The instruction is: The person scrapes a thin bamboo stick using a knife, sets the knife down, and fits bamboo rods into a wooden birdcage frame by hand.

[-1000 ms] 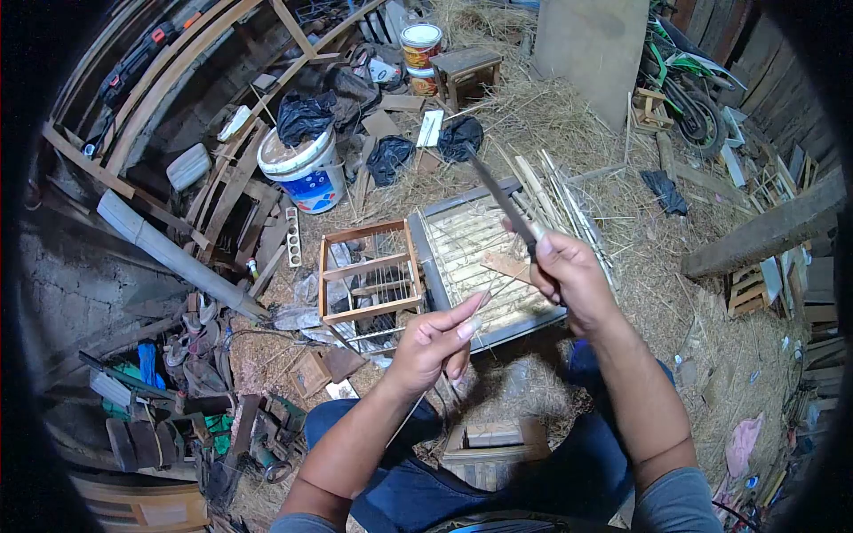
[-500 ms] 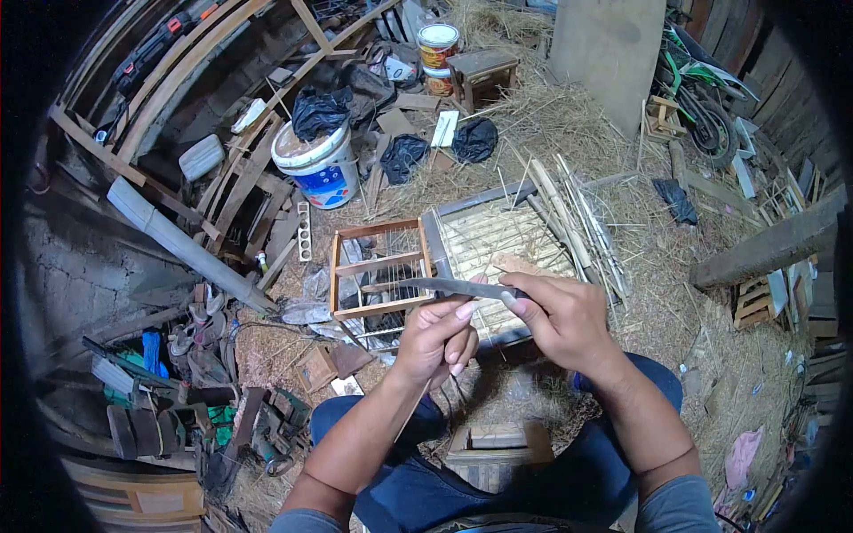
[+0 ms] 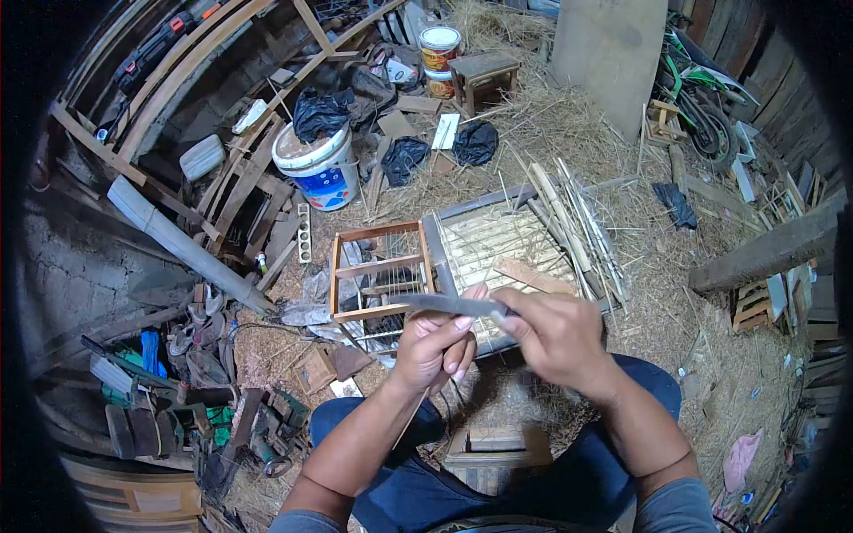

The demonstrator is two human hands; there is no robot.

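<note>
My right hand is wrapped round the handle of a knife. The knife's long grey blade points left and is slightly blurred, crossing just above the fingertips of my left hand. Those left fingers are pinched on a thin bamboo strip, whose lower end runs down along my forearm. Fingers and blade hide the strip's upper end, so where the edge touches it I cannot tell. Beyond my hands lies a small wooden frame strung with thin rods.
A slatted panel lies ahead, with bamboo sticks along its right side. A white bucket stands beyond it to the left. Between my knees is a small wooden block. Tools and scraps crowd the left; a post juts in at right.
My right hand has drawn the knife a little to the right and towards me across the left fingertips. My left hand has stayed nearly in place with the strip.
</note>
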